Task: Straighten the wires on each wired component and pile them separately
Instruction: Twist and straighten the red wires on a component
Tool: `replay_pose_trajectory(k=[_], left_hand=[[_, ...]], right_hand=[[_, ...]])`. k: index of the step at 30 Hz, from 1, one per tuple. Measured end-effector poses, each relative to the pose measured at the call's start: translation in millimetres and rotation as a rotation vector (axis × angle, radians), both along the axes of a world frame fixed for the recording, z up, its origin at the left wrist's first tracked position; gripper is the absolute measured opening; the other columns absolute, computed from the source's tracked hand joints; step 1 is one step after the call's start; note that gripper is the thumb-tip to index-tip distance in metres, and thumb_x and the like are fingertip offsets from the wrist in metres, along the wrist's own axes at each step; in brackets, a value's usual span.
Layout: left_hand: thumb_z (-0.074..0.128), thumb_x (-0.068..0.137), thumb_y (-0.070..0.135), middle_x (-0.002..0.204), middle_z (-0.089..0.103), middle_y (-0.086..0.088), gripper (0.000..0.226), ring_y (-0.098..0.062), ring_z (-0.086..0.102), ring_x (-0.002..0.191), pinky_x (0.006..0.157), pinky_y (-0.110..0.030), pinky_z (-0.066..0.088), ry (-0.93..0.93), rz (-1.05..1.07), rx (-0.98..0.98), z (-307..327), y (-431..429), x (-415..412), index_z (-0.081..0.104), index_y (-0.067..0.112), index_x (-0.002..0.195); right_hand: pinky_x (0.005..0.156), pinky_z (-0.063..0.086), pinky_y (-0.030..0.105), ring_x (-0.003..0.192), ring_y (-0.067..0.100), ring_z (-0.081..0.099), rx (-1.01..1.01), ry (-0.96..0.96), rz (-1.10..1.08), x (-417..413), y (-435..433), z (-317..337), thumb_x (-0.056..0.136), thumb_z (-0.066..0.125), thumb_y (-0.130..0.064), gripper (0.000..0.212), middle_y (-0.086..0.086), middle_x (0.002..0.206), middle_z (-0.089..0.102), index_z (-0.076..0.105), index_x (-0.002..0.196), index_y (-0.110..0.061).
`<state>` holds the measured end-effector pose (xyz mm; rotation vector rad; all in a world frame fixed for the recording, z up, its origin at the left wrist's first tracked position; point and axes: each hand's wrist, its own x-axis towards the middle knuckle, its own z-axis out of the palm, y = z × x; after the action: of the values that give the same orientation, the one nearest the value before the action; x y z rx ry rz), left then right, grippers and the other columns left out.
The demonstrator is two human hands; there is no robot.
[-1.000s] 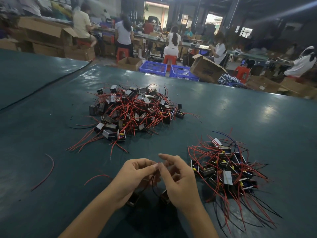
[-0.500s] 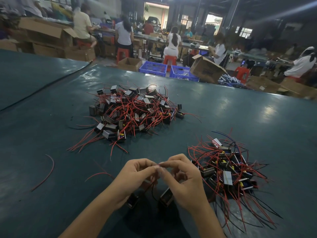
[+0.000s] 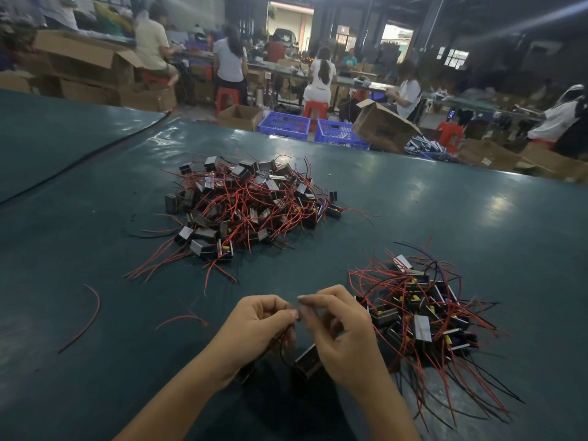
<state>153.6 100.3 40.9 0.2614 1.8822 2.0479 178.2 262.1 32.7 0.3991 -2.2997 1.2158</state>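
While both hands meet low over the near part of the teal table mat [image 3: 95,393], the left hand [image 3: 257,326] and the right hand [image 3: 345,340] each hold thumb and forefinger closed in a pinch. Their tips touch one another and the other fingers are curled under. What they nip looks to be the upper ends of thin dark wires [image 3: 286,343], though the ends themselves are too fine to make out. From that pinch the wires drop back towards the person. The wired component [image 3: 307,364], a small dark metal-framed block, sits below the right palm, so its leads run from the block up and away to the fingertips. A second dark block [image 3: 246,375] peeks from under the left wrist; whether it shares those wires I cannot tell. I judge the move ahead to be a draw along that axis, fingers sliding away from the block, then a drop onto a pile. Just beside the right hand lies the near pile [image 3: 420,313], its red and black leads fanning outward, and that hand is plainly the closer to it. A loose red wire [image 3: 86,316] lies well off to the left. Beyond the fingertips sits the far pile [image 3: 251,205], larger and more tangled. Past the table edge stand blue crates [image 3: 284,124], a cardboard box [image 3: 381,125] and seated workers [image 3: 321,74]
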Motion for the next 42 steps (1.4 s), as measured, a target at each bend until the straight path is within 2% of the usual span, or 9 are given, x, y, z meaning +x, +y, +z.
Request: replay_pose_trajectory(k=[10, 16, 19, 21, 24, 27, 33, 38, 42], left_hand=[[0.068, 0.087, 0.009, 0.059, 0.065, -0.001, 0.014, -0.011, 0.060, 0.054, 0.055, -0.024, 0.049, 0.269, -0.014, -0.116, -7.2, -7.6, -4.6, 0.068, 0.015, 0.074], [0.063, 0.085, 0.028, 0.070, 0.060, 0.012, 0.012, 0.000, 0.052, 0.063, 0.059, -0.017, 0.045, 1.015, 0.053, -0.473, -14.6, -10.3, -2.3, 0.068, 0.018, 0.081], [0.064, 0.086, 0.029, 0.070, 0.065, 0.010, 0.008, -0.008, 0.059, 0.060, 0.056, -0.026, 0.050, 0.812, 0.068, -0.335, -10.8, -9.4, -0.2, 0.070, 0.024, 0.085], [0.066, 0.085, 0.028, 0.071, 0.068, 0.005, 0.005, -0.015, 0.062, 0.060, 0.057, -0.030, 0.051, 0.572, 0.040, -0.227, -6.3, -9.4, -1.4, 0.071, 0.027, 0.084], [0.067, 0.089, 0.012, 0.061, 0.064, 0.006, 0.017, -0.004, 0.055, 0.056, 0.056, -0.019, 0.045, 0.360, -0.080, -0.109, -2.4, -10.9, -5.5, 0.071, 0.022, 0.076], [0.064, 0.089, 0.006, 0.055, 0.058, 0.009, 0.018, 0.000, 0.048, 0.051, 0.053, -0.013, 0.039, 0.235, -0.171, -0.039, -0.9, -13.6, -6.3, 0.069, 0.015, 0.074], [0.071, 0.081, 0.014, 0.059, 0.060, 0.008, 0.013, -0.004, 0.050, 0.055, 0.056, -0.017, 0.040, 0.298, -0.208, -0.114, -0.1, -16.7, -5.0, 0.072, 0.021, 0.070], [0.070, 0.079, 0.026, 0.062, 0.063, 0.011, 0.005, -0.002, 0.054, 0.056, 0.057, -0.019, 0.044, 0.656, -0.092, -0.298, -4.6, -14.3, 0.9, 0.071, 0.031, 0.078], [0.068, 0.078, 0.026, 0.065, 0.055, 0.020, 0.003, 0.000, 0.052, 0.058, 0.057, -0.015, 0.042, 0.894, 0.015, -0.357, -6.3, -12.6, 1.5, 0.071, 0.025, 0.079]], right_hand=[[0.050, 0.037, 0.020, 0.051, 0.005, 0.047, -0.044, -0.257, -0.006, 7.0, -0.5, 10.0, 0.090, 0.067, -0.014, 0.020, -0.010, 0.058, 0.053, 0.063, 0.070, -0.015], [0.034, 0.021, 0.015, 0.033, 0.007, 0.033, -0.861, -0.973, 0.045, 12.0, -5.9, 21.8, 0.086, 0.061, -0.012, 0.038, -0.001, 0.051, 0.045, 0.059, 0.048, -0.016], [0.035, 0.030, 0.018, 0.040, 0.008, 0.044, -0.816, -0.816, 0.138, 14.7, -5.0, 23.5, 0.085, 0.069, -0.025, 0.026, 0.001, 0.055, 0.051, 0.068, 0.062, -0.014], [0.041, 0.040, 0.022, 0.048, 0.010, 0.053, -0.578, -0.556, 0.142, 16.5, -4.2, 20.6, 0.078, 0.073, -0.035, 0.021, 0.000, 0.058, 0.059, 0.072, 0.069, -0.017], [0.047, 0.047, 0.034, 0.056, 0.015, 0.061, -0.228, -0.214, 0.098, 15.5, 1.6, 14.7, 0.082, 0.074, -0.034, 0.015, -0.003, 0.067, 0.064, 0.070, 0.074, -0.022], [0.048, 0.048, 0.033, 0.060, 0.017, 0.062, -0.150, -0.096, 0.080, 14.9, 4.6, 14.7, 0.080, 0.071, -0.035, 0.008, -0.008, 0.076, 0.063, 0.070, 0.077, -0.028], [0.051, 0.039, 0.018, 0.053, 0.006, 0.055, -0.147, -0.310, 0.042, 14.4, 3.8, 12.5, 0.083, 0.073, -0.027, 0.023, -0.004, 0.059, 0.061, 0.065, 0.063, -0.017], [0.036, 0.026, 0.016, 0.038, 0.010, 0.045, -0.728, -0.964, 0.002, 15.2, -4.6, 20.5, 0.085, 0.063, -0.011, 0.030, 0.002, 0.057, 0.052, 0.061, 0.056, -0.017], [0.034, 0.025, 0.015, 0.037, 0.009, 0.043, -0.893, -0.989, 0.044, 14.9, -7.2, 22.6, 0.085, 0.066, -0.017, 0.021, 0.001, 0.059, 0.055, 0.062, 0.066, -0.013]])
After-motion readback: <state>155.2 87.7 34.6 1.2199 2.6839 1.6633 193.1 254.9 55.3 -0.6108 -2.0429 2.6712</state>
